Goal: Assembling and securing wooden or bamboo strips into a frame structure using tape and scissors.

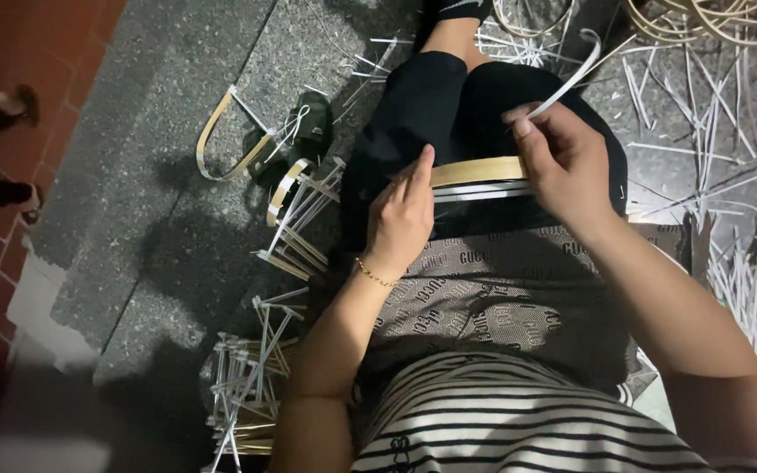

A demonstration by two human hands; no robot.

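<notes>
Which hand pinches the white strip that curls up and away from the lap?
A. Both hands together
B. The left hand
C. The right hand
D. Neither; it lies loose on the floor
C. The right hand pinches the white strip between thumb and fingers, while the left hand rests on the tan band across the lap.

Grey speckled stone floor (177,131), red brick paving (10,52) at left, dim light
</notes>
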